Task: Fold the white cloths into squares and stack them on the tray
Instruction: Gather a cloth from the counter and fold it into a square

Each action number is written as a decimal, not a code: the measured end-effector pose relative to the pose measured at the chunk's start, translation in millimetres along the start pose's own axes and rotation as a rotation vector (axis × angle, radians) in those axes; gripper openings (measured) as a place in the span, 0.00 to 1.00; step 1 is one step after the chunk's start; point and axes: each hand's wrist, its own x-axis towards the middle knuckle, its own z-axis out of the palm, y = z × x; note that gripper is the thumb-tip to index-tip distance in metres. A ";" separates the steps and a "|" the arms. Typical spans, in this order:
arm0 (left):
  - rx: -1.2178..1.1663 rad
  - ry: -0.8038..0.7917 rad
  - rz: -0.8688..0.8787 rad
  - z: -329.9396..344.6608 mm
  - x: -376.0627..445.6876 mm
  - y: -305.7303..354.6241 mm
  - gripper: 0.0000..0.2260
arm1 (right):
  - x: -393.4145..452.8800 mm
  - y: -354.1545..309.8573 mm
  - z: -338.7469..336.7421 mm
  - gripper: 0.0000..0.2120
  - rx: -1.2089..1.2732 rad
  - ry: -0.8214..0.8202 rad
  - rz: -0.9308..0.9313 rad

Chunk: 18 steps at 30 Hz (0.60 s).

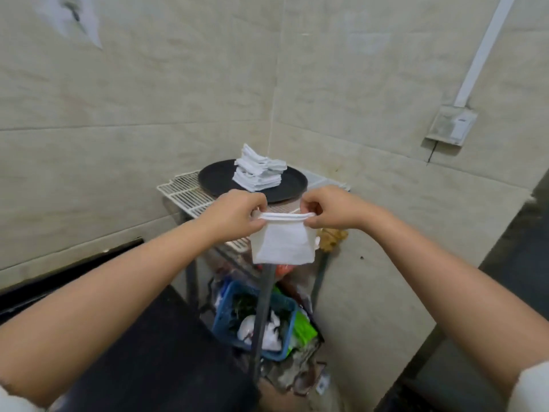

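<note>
A folded white cloth (283, 242) hangs in the air in front of me, roughly square. My left hand (237, 214) pinches its upper left corner and my right hand (329, 208) pinches its upper right corner, stretching the top edge between them. Behind the hands, a round black tray (217, 178) lies on a white wire rack (181, 193) in the wall corner. A leaning stack of several folded white cloths (258, 171) sits on the tray.
Beige tiled walls meet in a corner behind the rack. Below the rack stand a blue basket (225, 310) with greens and bags, and other clutter. A black surface (160, 352) lies at lower left. An electrical box (450, 124) hangs on the right wall.
</note>
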 end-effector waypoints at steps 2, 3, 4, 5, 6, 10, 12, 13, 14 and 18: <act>-0.052 0.033 -0.053 1.6 40.4 -4.2 0.07 | 30.7 27.9 -17.7 0.07 0.008 0.026 -0.007; -0.088 0.042 -0.090 2.5 58.7 -6.7 0.07 | 45.2 39.9 -25.2 0.07 0.018 0.035 -0.015; -0.138 0.049 -0.134 3.1 75.9 -10.2 0.06 | 60.0 51.1 -31.4 0.06 0.025 0.042 -0.026; -0.183 0.050 -0.179 4.3 92.5 -14.7 0.05 | 74.8 62.3 -36.6 0.06 0.030 0.049 -0.037; -0.211 0.054 -0.215 5.9 108.4 -19.4 0.04 | 89.7 73.4 -41.1 0.06 0.034 0.054 -0.048; -0.237 0.096 -0.321 17.4 168.0 -40.4 0.05 | 152.4 115.3 -51.5 0.03 0.089 0.074 -0.093; -0.105 0.172 -0.361 21.3 200.9 -52.7 0.08 | 188.9 135.6 -55.0 0.03 0.109 0.114 -0.125; -0.033 0.221 -0.377 22.6 219.1 -59.5 0.09 | 209.0 145.9 -56.6 0.03 0.128 0.155 -0.145; 0.033 0.273 -0.395 22.9 237.1 -64.9 0.10 | 229.9 155.9 -58.3 0.03 0.159 0.212 -0.159; 0.231 0.413 -0.425 31.6 297.6 -86.6 0.11 | 310.5 193.0 -57.2 0.05 0.261 0.453 -0.216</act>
